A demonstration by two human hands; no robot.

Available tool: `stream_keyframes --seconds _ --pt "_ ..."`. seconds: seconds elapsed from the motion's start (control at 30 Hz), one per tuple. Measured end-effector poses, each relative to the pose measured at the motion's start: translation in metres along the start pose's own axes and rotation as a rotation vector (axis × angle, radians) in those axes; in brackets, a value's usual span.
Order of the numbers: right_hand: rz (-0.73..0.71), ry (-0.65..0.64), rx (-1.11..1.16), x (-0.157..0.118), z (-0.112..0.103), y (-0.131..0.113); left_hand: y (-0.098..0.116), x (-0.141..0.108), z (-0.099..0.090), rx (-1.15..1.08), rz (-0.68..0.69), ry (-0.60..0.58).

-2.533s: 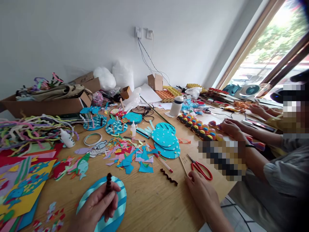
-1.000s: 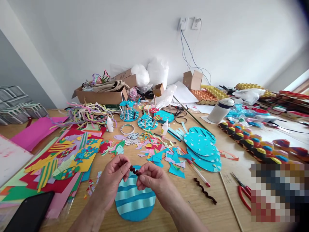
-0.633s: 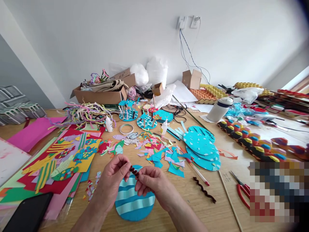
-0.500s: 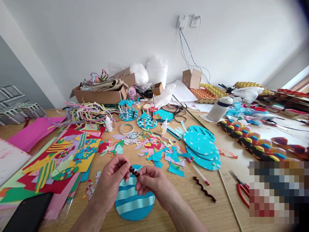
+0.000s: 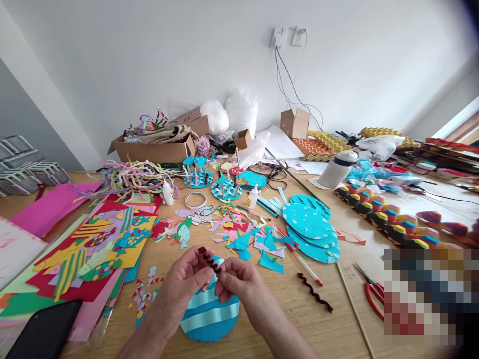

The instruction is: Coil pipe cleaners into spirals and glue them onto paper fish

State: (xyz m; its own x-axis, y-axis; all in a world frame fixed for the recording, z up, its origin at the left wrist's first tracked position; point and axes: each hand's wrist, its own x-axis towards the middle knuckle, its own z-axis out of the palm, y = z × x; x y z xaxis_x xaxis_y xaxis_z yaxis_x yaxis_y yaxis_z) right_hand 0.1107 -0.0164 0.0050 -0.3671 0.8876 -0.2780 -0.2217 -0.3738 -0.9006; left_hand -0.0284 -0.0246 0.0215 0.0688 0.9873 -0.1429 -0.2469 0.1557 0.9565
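A dark brown coiled pipe cleaner [image 5: 207, 258] is held between my two hands. My left hand [image 5: 187, 279] pinches it with thumb and fingers, its upper left end sticking up past them. The fingertips of my right hand [image 5: 237, 281] are closed on its lower right end. Just below and behind both hands a round blue disc with wavy light blue stripes [image 5: 211, 319] lies on the wooden table, partly hidden by them. Another brown twisted pipe cleaner [image 5: 315, 293] rests to the right of my right hand.
Blue paper scraps [image 5: 243, 244] and stacked blue discs [image 5: 312, 222] lie ahead. Red-handled scissors [image 5: 371, 294] and a thin stick [image 5: 354, 306] are at right. At left are paper fish on coloured sheets [image 5: 101, 244] and a black phone [image 5: 45, 329]. Glue bottles [image 5: 168, 193] stand farther back.
My left hand has shifted slightly right and turned, and more of the brown pipe cleaner shows above its fingers. The right hand has moved a little right. The view has shifted slightly.
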Motion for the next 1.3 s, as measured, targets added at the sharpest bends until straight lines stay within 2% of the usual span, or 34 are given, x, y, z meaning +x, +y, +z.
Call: stream_keyframes --seconds 0.13,0.23,0.3,0.37,0.43,0.53,0.6,0.8,1.0,1.13,1.2,1.3 --pt "-0.027 0.007 -0.028 0.000 0.004 0.003 -0.004 0.001 0.002 0.080 -0.016 0.015" --pt "-0.125 -0.015 -0.102 -0.001 0.003 0.003 -0.001 0.000 0.000 -0.005 -0.032 0.040" --pt "-0.322 0.048 -0.309 -0.003 -0.001 0.001 0.001 -0.001 -0.002 -0.111 -0.089 0.016" --pt "-0.579 0.111 -0.607 -0.005 -0.005 -0.002 0.000 -0.002 -0.004 -0.205 -0.151 -0.019" --pt "-0.785 0.093 -0.828 -0.006 -0.009 -0.006 -0.002 -0.002 -0.004 -0.257 -0.186 -0.045" --pt "-0.966 0.009 -0.964 -0.006 -0.013 -0.011 -0.004 -0.002 -0.004 -0.274 -0.196 -0.074" --pt "-1.031 -0.019 -1.040 -0.005 -0.015 -0.013 -0.004 -0.002 -0.003 -0.275 -0.190 -0.079" --pt "-1.092 -0.073 -1.219 -0.003 -0.019 -0.012 -0.001 -0.001 -0.001 -0.229 -0.172 -0.057" --pt "-1.134 0.044 -1.220 -0.003 -0.020 -0.005 0.001 -0.003 0.007 -0.168 -0.158 -0.043" --pt "-1.127 0.057 -1.235 -0.003 -0.018 -0.001 0.003 -0.002 0.011 -0.043 -0.097 -0.030" --pt "-1.041 0.066 -1.175 -0.004 -0.014 -0.001 0.004 -0.002 0.011 0.051 -0.065 -0.039" --pt "-0.711 0.071 -0.860 -0.004 -0.007 -0.002 0.005 -0.001 0.007 0.160 -0.044 -0.077"
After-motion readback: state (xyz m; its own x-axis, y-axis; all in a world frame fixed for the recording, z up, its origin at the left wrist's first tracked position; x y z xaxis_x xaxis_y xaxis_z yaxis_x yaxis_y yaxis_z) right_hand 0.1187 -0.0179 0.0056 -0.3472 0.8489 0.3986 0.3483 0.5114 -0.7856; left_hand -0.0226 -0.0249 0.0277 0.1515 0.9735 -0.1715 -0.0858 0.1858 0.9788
